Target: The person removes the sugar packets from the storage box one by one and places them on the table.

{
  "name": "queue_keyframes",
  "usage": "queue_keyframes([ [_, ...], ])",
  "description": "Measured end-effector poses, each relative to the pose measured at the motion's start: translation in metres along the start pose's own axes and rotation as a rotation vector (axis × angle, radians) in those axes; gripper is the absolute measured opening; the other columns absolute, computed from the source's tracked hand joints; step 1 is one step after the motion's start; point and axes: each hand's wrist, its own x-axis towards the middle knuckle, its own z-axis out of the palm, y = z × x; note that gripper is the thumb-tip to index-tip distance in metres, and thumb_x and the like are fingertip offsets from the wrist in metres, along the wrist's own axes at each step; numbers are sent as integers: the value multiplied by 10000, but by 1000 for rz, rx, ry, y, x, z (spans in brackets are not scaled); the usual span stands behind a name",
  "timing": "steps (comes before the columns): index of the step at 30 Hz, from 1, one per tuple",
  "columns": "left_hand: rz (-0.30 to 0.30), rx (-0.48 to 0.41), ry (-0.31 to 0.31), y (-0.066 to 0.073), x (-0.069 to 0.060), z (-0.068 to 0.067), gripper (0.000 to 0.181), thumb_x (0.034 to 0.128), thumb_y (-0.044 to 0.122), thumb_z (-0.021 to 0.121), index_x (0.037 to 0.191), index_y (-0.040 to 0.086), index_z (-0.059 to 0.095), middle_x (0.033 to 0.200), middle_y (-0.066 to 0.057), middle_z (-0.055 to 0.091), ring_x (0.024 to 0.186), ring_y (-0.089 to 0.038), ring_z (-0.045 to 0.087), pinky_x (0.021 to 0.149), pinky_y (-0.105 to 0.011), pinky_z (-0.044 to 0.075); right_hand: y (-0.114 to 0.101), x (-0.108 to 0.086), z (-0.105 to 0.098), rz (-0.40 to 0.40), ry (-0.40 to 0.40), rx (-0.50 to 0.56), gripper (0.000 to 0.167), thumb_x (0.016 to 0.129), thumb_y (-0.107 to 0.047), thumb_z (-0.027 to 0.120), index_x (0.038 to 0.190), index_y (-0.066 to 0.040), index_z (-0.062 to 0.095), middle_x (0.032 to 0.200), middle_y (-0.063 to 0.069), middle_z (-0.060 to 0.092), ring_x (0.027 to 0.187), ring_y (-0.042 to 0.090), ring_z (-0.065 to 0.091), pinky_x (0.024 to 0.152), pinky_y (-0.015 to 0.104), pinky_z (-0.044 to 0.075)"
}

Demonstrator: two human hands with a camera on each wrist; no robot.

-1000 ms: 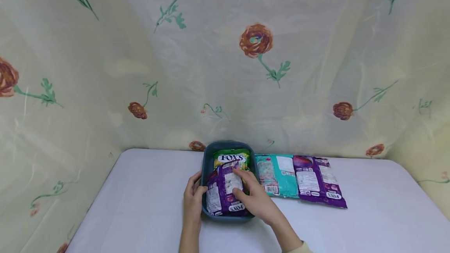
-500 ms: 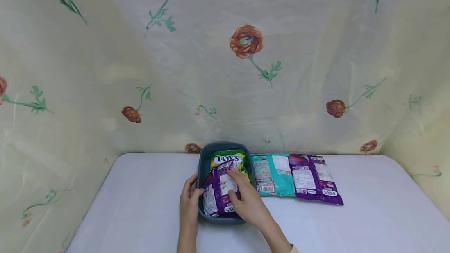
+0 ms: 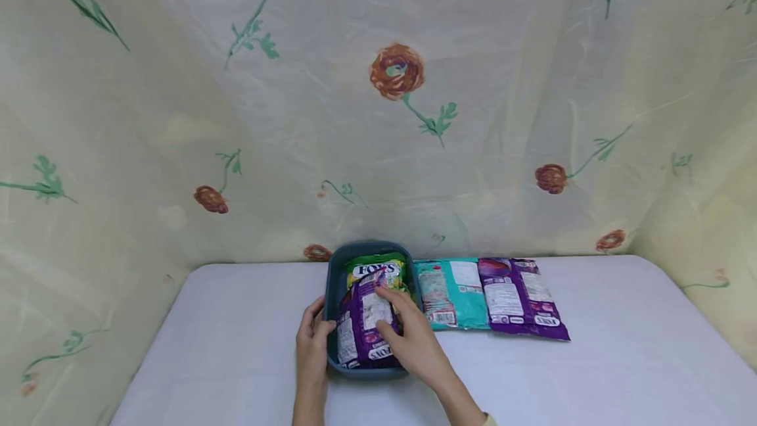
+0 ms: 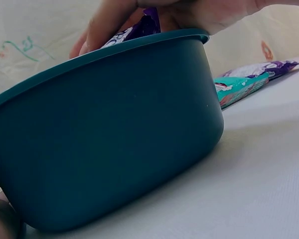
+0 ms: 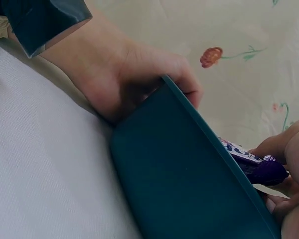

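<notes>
A dark teal plastic tub (image 3: 332, 281) stands on the table, and my left hand (image 3: 311, 347) grips its left side, thumb at the rim and fingers along the outer wall. Inside the tub, a purple Fox's candy bag (image 3: 349, 334) lies slanted over a green and yellow Fox's candy bag (image 3: 374, 267). My right hand (image 3: 416, 347) reaches over the tub's right rim and holds the purple bag by its right part, fingers and thumb spread along it. In the right wrist view, the bag's crimped purple corner (image 5: 269, 172) shows between those fingers. The tub's bottom is hidden.
Right of the tub, a turquoise candy bag (image 3: 470, 294) lies flat, and a second purple Fox's bag (image 3: 526, 301) lies beside it. The white table (image 3: 248, 340) runs back to a flowered curtain (image 3: 284, 117).
The head view has turned slightly right, so everything sits further left in it. Both hands keep their holds on the tub and the purple bag, with little visible movement.
</notes>
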Motion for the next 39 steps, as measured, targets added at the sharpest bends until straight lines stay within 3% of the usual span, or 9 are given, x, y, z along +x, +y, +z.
queue_keyframes([
  [18,2,21,9,4,-1,0,478,865,92,493,1339,152,504,1397,-112,507,1316,-262,447,1095,-498,281,-5,1,1,-8,60,54,516,909,-81,578,1388,-238,469,1454,-3,433,1342,261,410,1030,482,398],
  [33,-19,23,8,4,-2,-2,490,863,98,491,1349,160,493,1401,-113,502,1315,-266,446,1097,-511,267,-5,-1,2,19,97,160,481,916,-94,570,1365,-249,494,1440,10,443,1349,277,395,1056,509,360],
  [39,-21,15,1,3,-1,0,490,864,100,493,1351,162,491,1405,-111,498,1309,-264,452,1086,-494,290,-5,-2,-3,51,90,266,476,914,-74,567,1356,-238,503,1459,22,419,1335,268,416,1022,402,421],
])
